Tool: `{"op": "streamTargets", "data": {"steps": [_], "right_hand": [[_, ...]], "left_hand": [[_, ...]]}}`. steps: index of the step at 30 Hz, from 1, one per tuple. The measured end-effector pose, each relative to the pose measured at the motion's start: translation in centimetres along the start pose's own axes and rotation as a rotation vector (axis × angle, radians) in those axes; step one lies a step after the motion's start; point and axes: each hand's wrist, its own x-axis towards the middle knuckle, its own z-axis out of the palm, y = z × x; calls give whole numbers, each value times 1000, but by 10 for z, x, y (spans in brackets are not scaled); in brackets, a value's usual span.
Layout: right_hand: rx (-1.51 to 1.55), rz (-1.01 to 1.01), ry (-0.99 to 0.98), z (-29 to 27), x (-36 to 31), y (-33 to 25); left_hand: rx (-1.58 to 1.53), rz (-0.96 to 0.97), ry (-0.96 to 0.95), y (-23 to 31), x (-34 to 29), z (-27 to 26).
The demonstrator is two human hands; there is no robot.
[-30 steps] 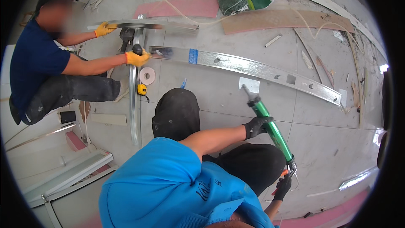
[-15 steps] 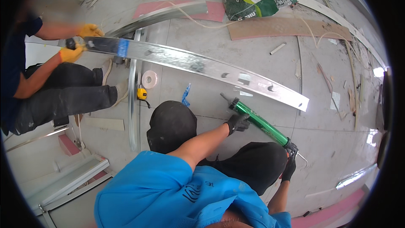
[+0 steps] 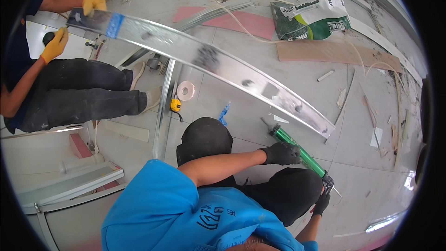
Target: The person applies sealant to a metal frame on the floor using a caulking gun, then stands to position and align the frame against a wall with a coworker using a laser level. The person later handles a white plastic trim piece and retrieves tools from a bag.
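A green caulking gun (image 3: pixel 310 161) slants across the floor side of my knees, its nozzle pointing up and left. Around its barrel, partway along, my left hand (image 3: pixel 282 154) is closed in a black glove. My right hand (image 3: pixel 321 201), also black-gloved, grips the handle end beside my right knee; part of its fingers is hidden. Just beyond the nozzle lies the end of a long silvery metal channel (image 3: pixel 223 67) with blue tape near its far-left end. A co-worker's yellow-gloved hand (image 3: pixel 94 3) holds that end, while the other yellow glove (image 3: pixel 56 44) is lower, near a black round object.
Left of my knees are a metal rail (image 3: pixel 163 111), a yellow tape measure (image 3: pixel 175 105) and a tape roll (image 3: pixel 186 91). A blue scrap (image 3: pixel 225 113) lies ahead. Farther off are a green-and-white bag (image 3: pixel 311 16), a brown board (image 3: pixel 334 56) and thin offcuts.
My left hand has slid back along the barrel toward the handle. The co-worker's lower hand has come away from the channel. The whole view has shifted, and the channel slopes more steeply.
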Motion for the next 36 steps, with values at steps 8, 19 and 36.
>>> {"op": "streamTargets", "data": {"steps": [8,19,36], "right_hand": [[72,152,-90,5,14,12],[50,33,-68,44,57,33],[-333,-300,44,-45,-57,-110]], "left_hand": [[323,157,-34,14,-39,-74],[76,-148,778,-165,-137,-239],[-1427,-30,1194,-411,-90,-486]]}}
